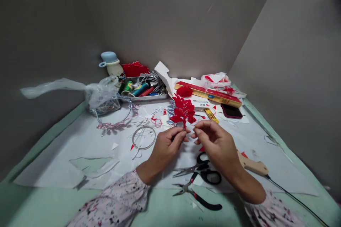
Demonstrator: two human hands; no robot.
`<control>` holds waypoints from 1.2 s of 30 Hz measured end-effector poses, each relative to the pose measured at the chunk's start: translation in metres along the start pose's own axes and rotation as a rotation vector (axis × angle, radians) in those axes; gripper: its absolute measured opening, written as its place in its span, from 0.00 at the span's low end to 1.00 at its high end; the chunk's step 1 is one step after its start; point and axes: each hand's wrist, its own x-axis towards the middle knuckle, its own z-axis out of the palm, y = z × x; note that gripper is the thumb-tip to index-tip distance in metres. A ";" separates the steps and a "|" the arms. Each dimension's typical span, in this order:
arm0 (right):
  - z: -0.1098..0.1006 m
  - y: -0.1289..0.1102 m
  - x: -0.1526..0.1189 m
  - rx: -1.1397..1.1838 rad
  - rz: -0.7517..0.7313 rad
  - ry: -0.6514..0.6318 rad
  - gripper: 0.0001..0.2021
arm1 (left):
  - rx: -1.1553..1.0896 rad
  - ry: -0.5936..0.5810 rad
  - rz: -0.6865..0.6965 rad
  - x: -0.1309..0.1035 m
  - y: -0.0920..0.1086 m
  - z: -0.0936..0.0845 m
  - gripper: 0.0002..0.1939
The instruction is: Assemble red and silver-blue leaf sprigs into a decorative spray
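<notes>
A spray of red leaves (183, 110) stands upright above the middle of the paper. Its stem is pinched at the lower end between the thumb and fingers of my left hand (173, 140). Just right of the stem, my right hand (213, 142) has thumb and fingertips pressed together; whatever is between them is too small to make out. Below the hands lie black-handled scissors (204, 168) and pliers (195, 191) with black and red grips. A silvery blue leaf piece (171, 111) shows partly behind the red leaves.
A metal tray (149, 96) holds thread spools and wires. Left of it are a clear plastic bag (102, 94), a bottle (113, 65) and a headband (129, 113). A wire coil (144, 137), a long red box (209, 94), a phone (231, 111) and a corded beige tool (253, 164) lie around.
</notes>
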 end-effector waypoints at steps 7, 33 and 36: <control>-0.004 0.004 0.010 0.428 0.338 -0.098 0.16 | -0.013 0.013 0.002 0.001 0.003 -0.002 0.12; 0.005 0.010 -0.001 0.136 0.061 -0.028 0.08 | -0.018 -0.029 -0.001 0.000 0.004 -0.001 0.12; 0.005 0.010 -0.001 0.127 0.067 -0.040 0.08 | -0.019 -0.042 0.011 0.000 0.004 0.000 0.12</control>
